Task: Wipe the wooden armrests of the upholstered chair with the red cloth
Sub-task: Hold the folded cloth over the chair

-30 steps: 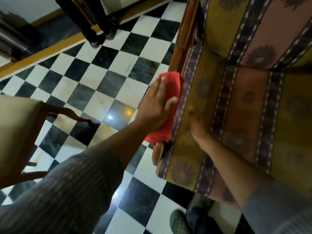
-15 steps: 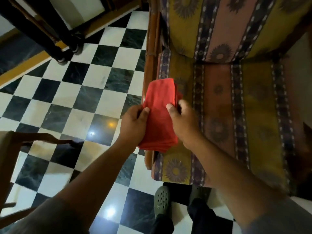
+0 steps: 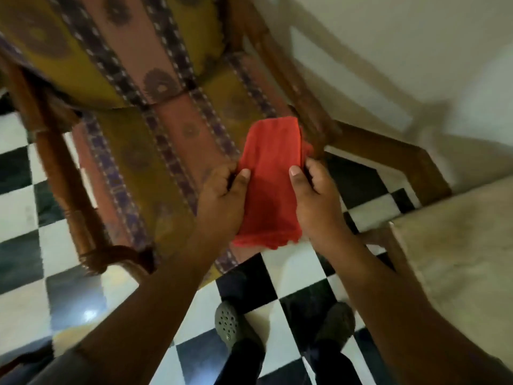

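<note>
I hold the folded red cloth (image 3: 270,179) flat between both hands, in the air above the front right part of the seat. My left hand (image 3: 222,200) pinches its left edge, thumb on top. My right hand (image 3: 316,201) pinches its right edge the same way. The upholstered chair (image 3: 155,151) has a striped yellow, pink and purple cushion. Its left wooden armrest (image 3: 66,190) runs down the left and curls at the front. The right wooden armrest (image 3: 283,68) runs down to just beyond the cloth's far right corner, blurred.
The floor (image 3: 27,207) is black-and-white checkered tile. A wooden skirting (image 3: 388,151) borders a pale wall at the right. A beige padded seat with a wooden frame (image 3: 455,240) stands close at the right. My feet in grey clogs (image 3: 230,320) stand below the chair's front.
The view has swung from the chair's left side to its right. The cloth came off the left armrest, was taken in both hands, and now sits by the right armrest.
</note>
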